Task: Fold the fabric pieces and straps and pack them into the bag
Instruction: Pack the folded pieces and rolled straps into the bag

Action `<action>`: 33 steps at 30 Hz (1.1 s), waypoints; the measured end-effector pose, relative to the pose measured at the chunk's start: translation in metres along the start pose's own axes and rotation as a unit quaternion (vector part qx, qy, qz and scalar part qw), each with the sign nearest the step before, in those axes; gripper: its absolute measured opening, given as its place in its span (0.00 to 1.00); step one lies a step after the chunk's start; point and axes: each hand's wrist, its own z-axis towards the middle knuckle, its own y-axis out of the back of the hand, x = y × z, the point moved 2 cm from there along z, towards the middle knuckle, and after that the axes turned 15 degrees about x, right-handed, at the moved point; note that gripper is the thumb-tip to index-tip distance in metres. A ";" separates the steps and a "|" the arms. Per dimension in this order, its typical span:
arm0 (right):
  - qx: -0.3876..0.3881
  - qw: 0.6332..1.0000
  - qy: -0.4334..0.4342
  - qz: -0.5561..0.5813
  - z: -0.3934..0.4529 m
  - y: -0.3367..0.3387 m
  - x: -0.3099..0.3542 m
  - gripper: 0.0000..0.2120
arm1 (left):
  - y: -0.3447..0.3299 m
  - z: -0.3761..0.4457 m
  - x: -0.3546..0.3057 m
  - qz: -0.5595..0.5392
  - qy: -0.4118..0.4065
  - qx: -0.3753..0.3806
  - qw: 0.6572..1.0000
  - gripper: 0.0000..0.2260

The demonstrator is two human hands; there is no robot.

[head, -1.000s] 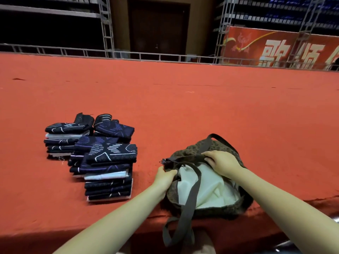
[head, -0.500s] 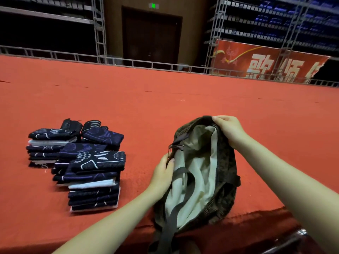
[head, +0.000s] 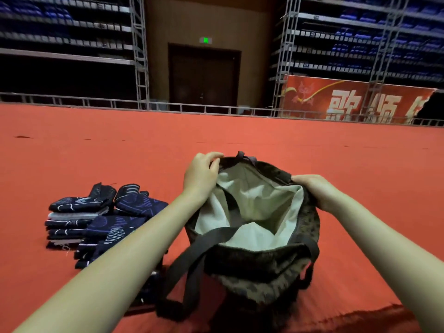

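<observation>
1. My left hand (head: 200, 177) sits centre frame, fingers curled over and pinching the far-left rim of the bag (head: 259, 265).
2. My right hand (head: 319, 192) is at centre right, fingers wrapped round the right rim. Both have a firm hold, nothing else in either.
3. Between the two grips the mouth is pulled wide, facing up and towards me, and the pale lining (head: 254, 203) shows with nothing packed in it that I can see.
4. One dark strap (head: 197, 251) drapes across the near lip and loops down at lower centre; I judge it could snag a piece going in.
5. The key relation: the folded fabric pieces (head: 96, 219) are stacked at middle left, well apart from the bag, down and left of my left hand. That hand is clearly the nearer one.
6. The stacks run from upper left to lower right, partly behind my left forearm.
7. Room: bare red carpet (head: 240, 135) all round and beyond, with its near edge just under the bag at the bottom of frame.
</observation>
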 end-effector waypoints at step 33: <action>0.027 0.836 0.125 -0.533 -0.011 -0.030 -0.194 0.22 | -0.202 -0.048 0.070 0.298 -0.039 0.427 0.853 0.21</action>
